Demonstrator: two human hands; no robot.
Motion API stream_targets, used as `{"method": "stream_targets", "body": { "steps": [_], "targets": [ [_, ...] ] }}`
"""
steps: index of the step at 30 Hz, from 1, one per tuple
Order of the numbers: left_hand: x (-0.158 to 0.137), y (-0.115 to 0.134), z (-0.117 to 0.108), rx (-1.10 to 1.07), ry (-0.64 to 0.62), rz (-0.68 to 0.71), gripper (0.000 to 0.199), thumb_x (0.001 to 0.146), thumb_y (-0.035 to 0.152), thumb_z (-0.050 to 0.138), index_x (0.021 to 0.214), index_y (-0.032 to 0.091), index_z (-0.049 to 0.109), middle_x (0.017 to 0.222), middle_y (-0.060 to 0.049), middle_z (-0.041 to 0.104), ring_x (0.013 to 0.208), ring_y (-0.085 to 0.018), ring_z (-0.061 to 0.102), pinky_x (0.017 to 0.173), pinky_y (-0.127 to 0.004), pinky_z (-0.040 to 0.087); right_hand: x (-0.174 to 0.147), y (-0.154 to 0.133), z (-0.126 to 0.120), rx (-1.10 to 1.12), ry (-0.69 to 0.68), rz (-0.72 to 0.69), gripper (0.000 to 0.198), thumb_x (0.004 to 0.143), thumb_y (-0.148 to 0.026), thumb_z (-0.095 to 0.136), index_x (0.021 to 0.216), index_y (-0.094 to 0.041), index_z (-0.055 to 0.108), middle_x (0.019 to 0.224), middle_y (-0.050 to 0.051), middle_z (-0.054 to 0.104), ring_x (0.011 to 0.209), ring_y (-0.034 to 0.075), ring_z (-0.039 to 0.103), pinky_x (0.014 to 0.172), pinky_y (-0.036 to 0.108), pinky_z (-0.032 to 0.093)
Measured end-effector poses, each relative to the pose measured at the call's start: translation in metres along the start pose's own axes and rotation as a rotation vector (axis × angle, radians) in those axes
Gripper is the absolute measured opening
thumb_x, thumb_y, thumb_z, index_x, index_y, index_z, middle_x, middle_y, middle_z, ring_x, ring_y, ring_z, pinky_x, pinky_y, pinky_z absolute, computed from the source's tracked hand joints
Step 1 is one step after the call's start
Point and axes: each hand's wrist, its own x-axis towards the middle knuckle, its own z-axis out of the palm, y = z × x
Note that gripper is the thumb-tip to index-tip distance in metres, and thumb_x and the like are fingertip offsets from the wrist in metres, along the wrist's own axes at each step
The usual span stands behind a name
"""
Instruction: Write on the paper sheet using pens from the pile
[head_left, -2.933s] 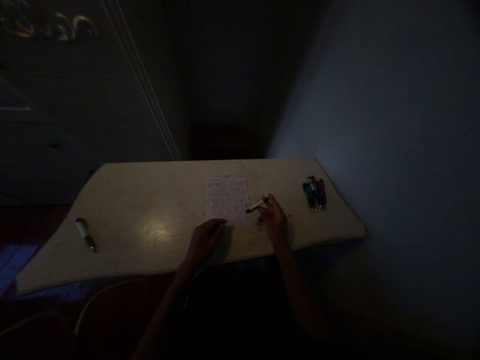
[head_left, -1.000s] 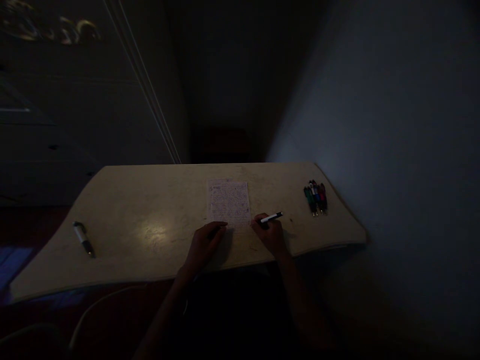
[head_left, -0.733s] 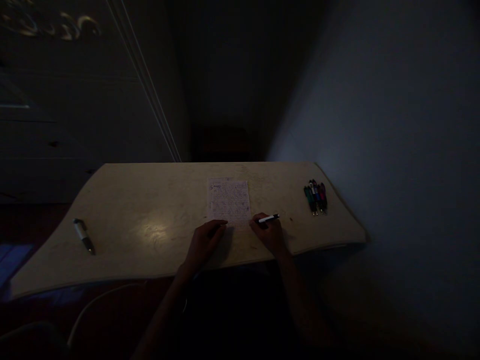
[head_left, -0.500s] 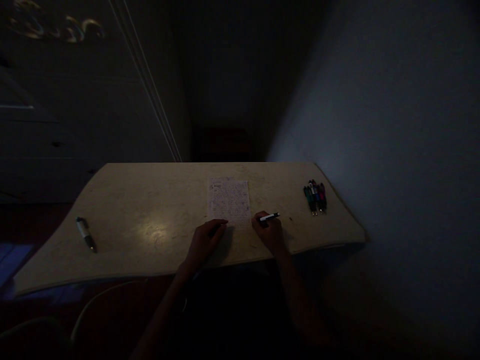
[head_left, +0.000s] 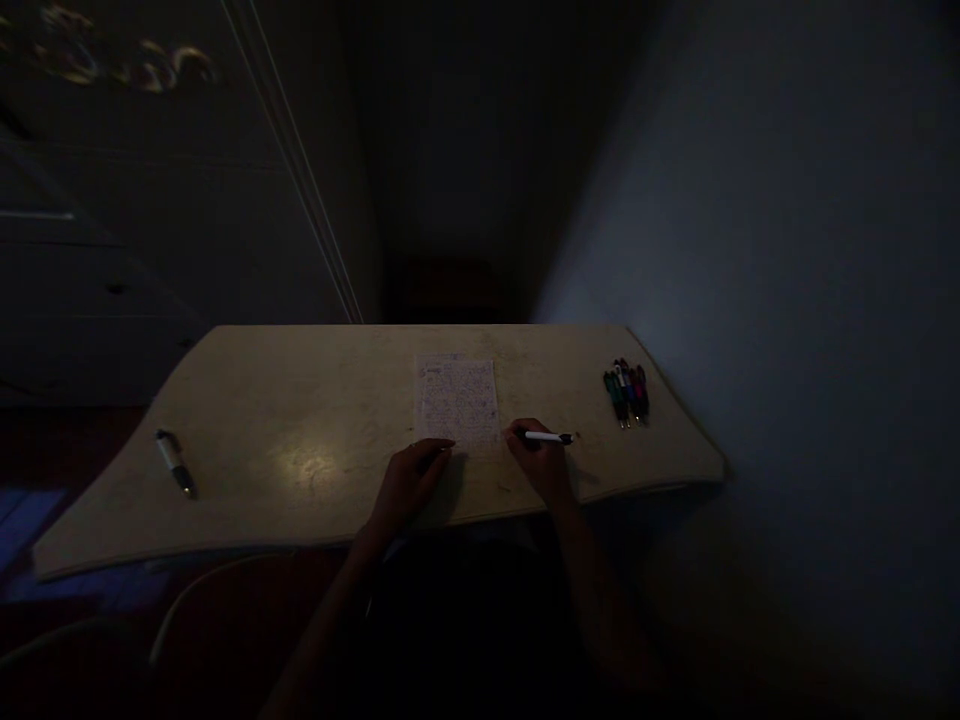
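Observation:
A sheet of paper (head_left: 459, 398) covered in dense handwriting lies in the middle of the tabletop; a paler strip along its left edge may be a second sheet. My left hand (head_left: 410, 482) is at its lower left edge, thumb and index finger closed together on the paper's bottom margin. By the lower right edge, my right hand (head_left: 541, 465) is closed around a white pen (head_left: 547, 437) with dark ends. The pen's barrel points out to the right, and its writing tip is hidden by my fingers. Dim light blurs the fingertips.
Several pens (head_left: 628, 393) with coloured grips lie bunched at the table's right end. A single thick pen (head_left: 174, 463) lies near the left end. The pale table (head_left: 262, 400) has a curved front edge. A wall (head_left: 787, 300) rises on the right, a dark cabinet (head_left: 187, 220) at the left.
The white pen has swung in my right hand, its outer end now reaching farther right and lying lower. My left hand stays in place. The whole view has shifted slightly.

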Motion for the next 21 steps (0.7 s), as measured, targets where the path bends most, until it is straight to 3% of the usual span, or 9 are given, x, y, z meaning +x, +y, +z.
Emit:
{"method": "stream_targets", "body": {
  "steps": [10,13,18,21],
  "targets": [
    [-0.0012,0.0008,-0.0003,0.004,-0.009,0.02,0.027,0.088,0.037,0.055,0.099,0.02,0.073,0.099,-0.007,0.076,0.087,-0.021,0.071,0.081,-0.033,0.057,-0.0017,-0.0039,-0.0015,0.054,-0.013,-0.023,0.021,0.08,-0.028,0.058,0.096,-0.022,0.07,0.098,0.007,0.073,0.091,0.021,0.067,0.083,0.034,0.052],
    [-0.0036,0.0003,0.0,0.008,0.004,0.019,0.027,0.088,0.037,0.055,0.099,0.02,0.073,0.1,-0.007,0.076,0.089,-0.021,0.071,0.081,-0.033,0.057,-0.0028,-0.0066,-0.002,0.057,-0.021,0.0,0.021,0.08,-0.028,0.056,0.094,-0.021,0.069,0.093,0.006,0.072,0.084,0.02,0.066,0.077,0.031,0.052],
    [-0.0058,0.0,-0.0004,0.023,0.015,0.033,0.026,0.088,0.037,0.055,0.097,0.021,0.073,0.099,-0.007,0.076,0.09,-0.022,0.071,0.083,-0.035,0.057,-0.0039,-0.0052,-0.0011,0.04,-0.014,0.054,0.017,0.079,-0.033,0.055,0.083,-0.02,0.065,0.067,0.0,0.063,0.058,0.015,0.056,0.055,0.024,0.044],
    [-0.0049,0.0009,-0.0011,0.021,0.011,0.031,0.026,0.087,0.036,0.055,0.097,0.021,0.073,0.1,-0.007,0.076,0.09,-0.022,0.071,0.083,-0.035,0.057,-0.0039,-0.0046,0.0002,-0.001,-0.04,0.023,0.013,0.077,-0.03,0.055,0.079,-0.02,0.064,0.065,-0.001,0.061,0.058,0.014,0.055,0.055,0.024,0.043]
  ]
}}
